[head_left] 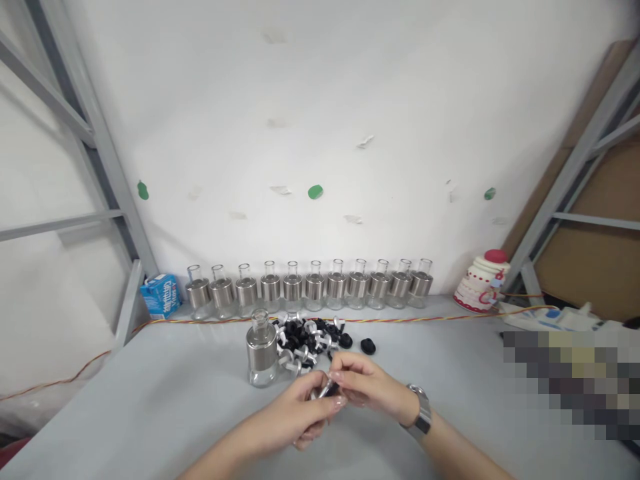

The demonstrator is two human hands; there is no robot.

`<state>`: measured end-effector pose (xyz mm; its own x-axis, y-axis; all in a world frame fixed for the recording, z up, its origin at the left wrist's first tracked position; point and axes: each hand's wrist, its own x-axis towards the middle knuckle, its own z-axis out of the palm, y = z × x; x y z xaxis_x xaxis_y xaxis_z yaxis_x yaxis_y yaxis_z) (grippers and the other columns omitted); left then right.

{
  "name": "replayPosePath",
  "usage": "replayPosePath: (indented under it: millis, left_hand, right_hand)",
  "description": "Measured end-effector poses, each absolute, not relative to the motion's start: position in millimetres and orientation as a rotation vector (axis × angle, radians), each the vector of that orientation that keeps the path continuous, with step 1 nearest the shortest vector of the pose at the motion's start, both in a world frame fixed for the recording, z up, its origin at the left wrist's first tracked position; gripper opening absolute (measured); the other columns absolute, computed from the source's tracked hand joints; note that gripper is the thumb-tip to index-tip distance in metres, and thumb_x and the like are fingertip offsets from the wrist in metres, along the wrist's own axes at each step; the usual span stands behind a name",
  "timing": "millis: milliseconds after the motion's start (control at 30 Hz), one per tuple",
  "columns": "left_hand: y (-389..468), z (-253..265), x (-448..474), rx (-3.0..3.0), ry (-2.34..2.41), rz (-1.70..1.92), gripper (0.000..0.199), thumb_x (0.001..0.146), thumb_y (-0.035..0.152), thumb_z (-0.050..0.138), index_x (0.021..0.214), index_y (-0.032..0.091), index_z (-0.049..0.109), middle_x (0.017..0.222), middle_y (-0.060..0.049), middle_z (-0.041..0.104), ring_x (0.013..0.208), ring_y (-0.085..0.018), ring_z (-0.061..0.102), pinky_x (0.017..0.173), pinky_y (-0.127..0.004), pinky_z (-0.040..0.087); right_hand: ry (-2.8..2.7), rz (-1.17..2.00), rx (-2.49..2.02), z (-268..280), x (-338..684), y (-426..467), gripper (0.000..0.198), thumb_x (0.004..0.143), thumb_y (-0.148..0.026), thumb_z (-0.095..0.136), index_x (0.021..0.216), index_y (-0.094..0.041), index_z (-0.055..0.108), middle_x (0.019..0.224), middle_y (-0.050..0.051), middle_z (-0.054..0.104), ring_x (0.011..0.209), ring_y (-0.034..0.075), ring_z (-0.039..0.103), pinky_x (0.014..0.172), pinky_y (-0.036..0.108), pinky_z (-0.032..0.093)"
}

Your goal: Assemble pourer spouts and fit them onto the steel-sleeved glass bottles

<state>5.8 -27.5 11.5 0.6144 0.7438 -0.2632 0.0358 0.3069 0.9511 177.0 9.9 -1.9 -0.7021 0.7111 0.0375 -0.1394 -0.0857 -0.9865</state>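
A small silver-and-black part [327, 388] is held between the left hand [300, 412] and the right hand [373, 388], over the desk [165, 393]. Beyond them, a metal-banded glass bottle [261, 357] is placed just beside heaped black and silver pieces [300, 333].

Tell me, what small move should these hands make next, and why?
Perhaps press the small silver-and-black piece firmly together: the left hand and right hand meet around it, and a pile of silver and black parts lies beyond. Whether it is already joined is hidden.
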Motion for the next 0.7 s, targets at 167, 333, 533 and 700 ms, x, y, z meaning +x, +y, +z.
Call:
replayPosePath:
  millis: [167, 333, 533, 700]
  left_hand:
    - [-27.6, 9.5, 5.9, 1.238, 0.828, 0.554, 0.03, 0.075, 0.04, 0.053, 0.093, 0.019, 0.044, 0.062, 0.007, 0.039, 0.042, -0.002, 0.03, 0.035, -0.015, 0.017]
    - [-28.2, 5.7, 5.3, 1.351, 0.87, 0.578, 0.029, 0.078, 0.042, 0.047, 0.094, 0.019, 0.044, 0.062, 0.006, 0.038, 0.044, -0.003, 0.03, 0.038, -0.017, 0.021]
    - [-28.4, 7.5, 8.7, 1.641, 0.947, 0.716, 0.026, 0.08, 0.04, 0.045, 0.09, 0.017, 0.052, 0.073, 0.002, 0.048, 0.066, -0.011, 0.042, 0.06, -0.021, 0.035]
    - [-28.5, 11.1, 8.7, 1.752, 0.986, 0.727, 0.026, 0.081, 0.04, 0.042, 0.085, 0.016, 0.053, 0.07, 0.001, 0.05, 0.069, -0.013, 0.045, 0.063, -0.023, 0.036]
  right_hand:
    - [-1.57, 1.837, -0.664, -3.5, 176.2, 10.2, 0.027, 0.075, -0.038, 0.057, 0.068, -0.016, 0.045, 0.046, -0.009, 0.038, 0.039, 0.003, 0.027, 0.038, 0.017, 0.018]
    - [-1.565, 1.824, -0.681, -5.7, 174.9, 10.3, 0.027, 0.076, -0.039, 0.056, 0.067, -0.016, 0.044, 0.047, -0.009, 0.038, 0.04, 0.003, 0.03, 0.04, 0.017, 0.019]
    - [-1.643, 1.769, -0.694, -5.1, 175.0, 10.0, 0.032, 0.076, -0.046, 0.052, 0.07, -0.016, 0.042, 0.051, -0.007, 0.041, 0.043, 0.004, 0.033, 0.042, 0.018, 0.022]
    - [-1.815, 1.562, -0.783, 7.2, 176.6, 2.6, 0.031, 0.08, -0.047, 0.045, 0.076, -0.017, 0.044, 0.058, -0.005, 0.041, 0.049, 0.006, 0.032, 0.045, 0.019, 0.024]
